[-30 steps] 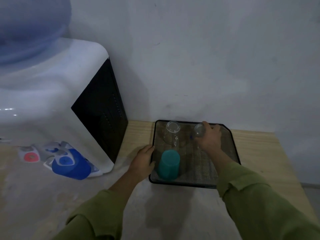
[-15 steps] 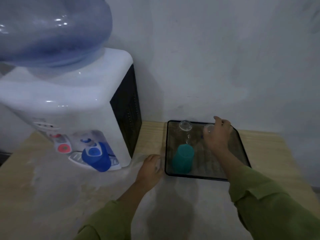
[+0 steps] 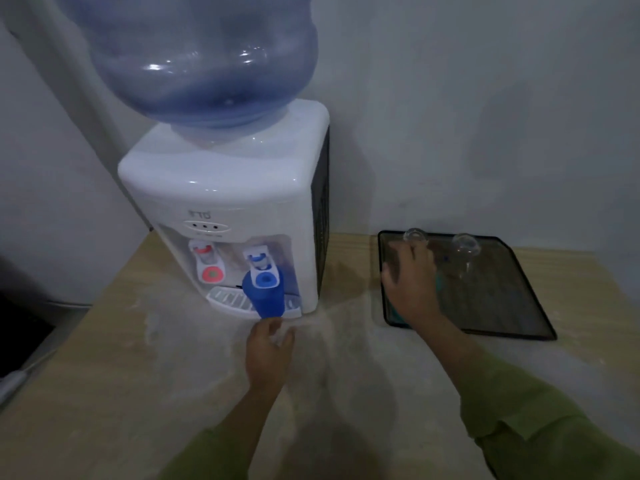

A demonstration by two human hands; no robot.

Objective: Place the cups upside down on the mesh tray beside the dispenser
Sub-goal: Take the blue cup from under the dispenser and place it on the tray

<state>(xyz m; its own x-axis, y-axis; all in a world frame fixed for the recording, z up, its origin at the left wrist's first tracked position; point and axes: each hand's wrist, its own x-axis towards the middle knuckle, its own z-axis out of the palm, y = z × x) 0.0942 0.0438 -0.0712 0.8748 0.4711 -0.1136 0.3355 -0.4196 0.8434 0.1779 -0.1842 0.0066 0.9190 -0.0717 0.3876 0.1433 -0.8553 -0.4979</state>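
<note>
A blue cup [image 3: 265,296] stands on the drip grille under the blue tap of the white water dispenser [image 3: 225,188]. My left hand [image 3: 269,351] is just in front of it, fingers apart, fingertips at the cup's lower edge. The black mesh tray [image 3: 502,303] lies to the right of the dispenser. Two clear glasses [image 3: 414,235] [image 3: 466,244] stand upside down along its far edge. My right hand [image 3: 412,282] hovers palm down over the tray's left part and hides most of a teal cup [image 3: 438,285], of which only slivers show.
A large blue water bottle [image 3: 207,57] sits on top of the dispenser. A red tap [image 3: 207,268] is left of the blue one. The wooden table [image 3: 138,375] meets a grey wall behind. Dark objects lie beyond the table's left edge.
The view swung left onto the dispenser. My right hand let go of the right glass and moved left over the teal cup. My left hand left the tray's edge and reached the blue cup.
</note>
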